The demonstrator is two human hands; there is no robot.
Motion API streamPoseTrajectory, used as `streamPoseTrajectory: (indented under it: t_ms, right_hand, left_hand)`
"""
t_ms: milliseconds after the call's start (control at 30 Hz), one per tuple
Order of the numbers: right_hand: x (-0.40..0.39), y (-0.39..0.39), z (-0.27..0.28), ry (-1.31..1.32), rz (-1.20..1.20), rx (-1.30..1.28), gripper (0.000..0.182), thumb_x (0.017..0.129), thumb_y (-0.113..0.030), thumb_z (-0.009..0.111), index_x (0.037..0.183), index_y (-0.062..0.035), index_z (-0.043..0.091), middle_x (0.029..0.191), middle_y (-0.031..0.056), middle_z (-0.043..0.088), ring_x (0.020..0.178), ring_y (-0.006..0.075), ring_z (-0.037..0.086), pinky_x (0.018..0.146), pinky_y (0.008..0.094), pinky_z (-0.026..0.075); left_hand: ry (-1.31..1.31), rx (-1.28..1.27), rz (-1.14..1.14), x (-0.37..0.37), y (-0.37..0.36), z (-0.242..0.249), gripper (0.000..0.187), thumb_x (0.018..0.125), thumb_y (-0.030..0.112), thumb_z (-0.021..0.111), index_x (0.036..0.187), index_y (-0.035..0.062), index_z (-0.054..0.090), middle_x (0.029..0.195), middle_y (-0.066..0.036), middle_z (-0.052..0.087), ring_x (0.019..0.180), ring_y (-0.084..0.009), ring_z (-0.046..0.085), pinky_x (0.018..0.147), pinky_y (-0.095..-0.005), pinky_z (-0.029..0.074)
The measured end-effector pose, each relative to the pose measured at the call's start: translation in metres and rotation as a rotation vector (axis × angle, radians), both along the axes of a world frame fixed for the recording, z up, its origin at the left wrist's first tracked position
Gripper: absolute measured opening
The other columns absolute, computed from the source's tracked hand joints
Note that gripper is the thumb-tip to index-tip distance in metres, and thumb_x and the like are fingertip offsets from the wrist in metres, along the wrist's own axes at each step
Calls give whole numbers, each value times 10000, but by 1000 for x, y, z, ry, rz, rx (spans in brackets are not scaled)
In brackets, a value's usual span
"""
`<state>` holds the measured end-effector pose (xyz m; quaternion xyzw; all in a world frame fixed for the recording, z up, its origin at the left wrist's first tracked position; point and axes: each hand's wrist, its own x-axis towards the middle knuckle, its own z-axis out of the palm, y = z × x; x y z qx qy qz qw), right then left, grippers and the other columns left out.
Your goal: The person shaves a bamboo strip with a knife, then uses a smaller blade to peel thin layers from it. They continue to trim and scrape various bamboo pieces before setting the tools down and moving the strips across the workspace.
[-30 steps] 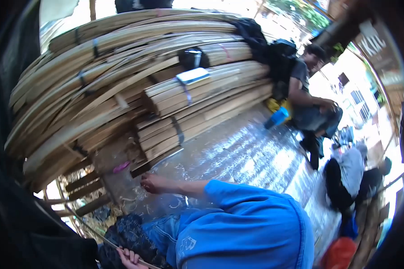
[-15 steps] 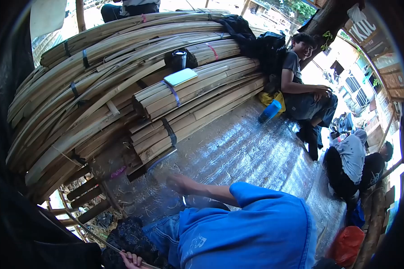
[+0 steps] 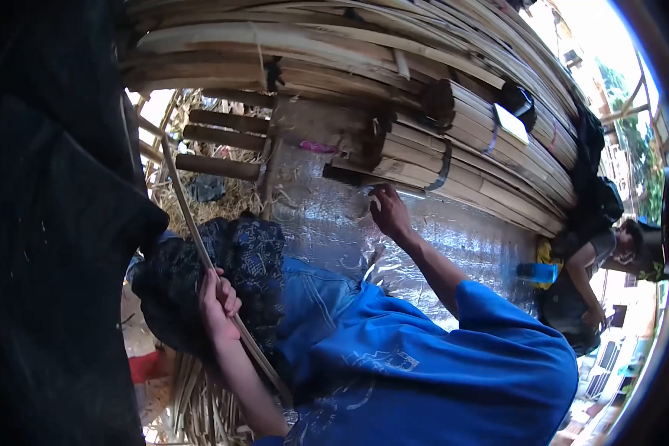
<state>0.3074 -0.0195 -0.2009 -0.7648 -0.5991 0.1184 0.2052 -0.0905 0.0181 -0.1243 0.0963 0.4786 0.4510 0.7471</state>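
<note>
My left hand (image 3: 219,303) is closed around a long thin bamboo strip (image 3: 186,204), which slants from the upper left across my lap. Under it lies a dark patterned cloth (image 3: 249,253), spread over my legs in blue jeans (image 3: 316,293). My right hand (image 3: 392,213) is raised over the shiny floor sheet (image 3: 316,241), its fingers loosely curled with the thumb apart and nothing visible between them. Close beyond its fingertips, a thin bright edge (image 3: 411,194) lies along the front of a tied bamboo bundle (image 3: 409,160).
Stacked bamboo slats (image 3: 327,48) fill the far side, with a white flat object (image 3: 511,123) on one bundle. A seated person (image 3: 591,271) is at the right beside a blue container (image 3: 535,273). Dark cloth (image 3: 52,260) covers the left; thin strips (image 3: 201,398) lie below.
The view has swung left and tilted, so the stack now runs across the top. My left hand and the strip show much more fully. My right hand is now near the bundle.
</note>
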Motion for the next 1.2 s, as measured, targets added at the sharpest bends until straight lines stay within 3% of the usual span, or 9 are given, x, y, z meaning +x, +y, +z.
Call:
streamPoseTrajectory:
  t_ms: [233, 533, 633, 833, 933, 1000, 1067, 1133, 1200]
  right_hand:
    - [-33, 61, 8, -165, 4, -294, 326, 814, -90, 477, 1138, -57, 503, 1156, 228, 477, 861, 434, 581, 722, 502, 484]
    - [-63, 144, 25, -88, 142, -186, 360, 783, -125, 585, 1131, -52, 528, 1088, 184, 544, 937, 387, 578, 781, 461, 480]
    - [-71, 196, 11, -280, 151, -167, 351, 787, -114, 572, 1128, -45, 525, 1088, 181, 543, 1036, 370, 537, 821, 463, 464]
    - [-64, 218, -21, -296, 272, -126, 237, 841, -103, 488, 1067, -33, 496, 1049, 220, 537, 1029, 376, 524, 805, 466, 463]
    - [-93, 198, 10, -36, 258, -94, 217, 898, -119, 442, 1096, -36, 473, 864, 202, 590, 877, 339, 600, 712, 447, 469]
    - [-142, 168, 62, 477, 97, -344, 212, 930, -167, 441, 1095, -41, 483, 722, 165, 593, 715, 309, 619, 629, 445, 447]
    - [-171, 143, 77, 368, 325, -375, 225, 952, -214, 437, 1100, -52, 487, 652, 145, 580, 642, 276, 623, 565, 433, 437]
    - [-203, 119, 80, 409, 493, -357, 215, 962, -233, 418, 1050, -50, 488, 663, 188, 578, 655, 341, 623, 570, 454, 445]
    - [-226, 114, 74, 199, 703, -359, 225, 963, -242, 409, 948, -33, 490, 674, 233, 565, 664, 419, 588, 587, 481, 444]
  left_hand:
    - [45, -7, 29, 8, 3, 7, 212, 962, 285, 468, 965, 80, 521, 598, 30, 428, 376, -26, 314, 330, -177, 234]
    - [50, -34, 5, 9, 5, 8, 210, 968, 284, 458, 961, 86, 524, 617, 37, 427, 391, -16, 321, 338, -166, 243]
    - [55, -64, -6, 8, 6, 9, 200, 963, 269, 471, 923, 78, 516, 604, 17, 452, 383, -36, 336, 341, -183, 246]
    - [49, -27, -4, 9, 5, 6, 205, 968, 253, 454, 944, 58, 513, 620, 6, 452, 387, -41, 351, 343, -190, 257]
    - [89, -10, -11, 10, 3, 8, 195, 966, 238, 457, 947, 53, 515, 632, 6, 467, 397, -38, 370, 345, -184, 263]
    - [178, 32, -40, 11, -2, 9, 204, 974, 226, 440, 928, 44, 520, 637, 3, 486, 406, -31, 402, 343, -182, 305]
    - [260, 20, -86, 13, -5, 11, 219, 980, 221, 423, 917, 32, 516, 643, -5, 497, 409, -30, 426, 343, -183, 327]
    - [320, 2, -110, 13, -9, 17, 226, 981, 221, 420, 906, 28, 512, 634, -7, 497, 407, -36, 434, 348, -192, 335]
    - [381, -10, -142, 16, -13, 15, 234, 982, 221, 416, 895, 25, 508, 626, -9, 496, 405, -41, 442, 352, -200, 343]
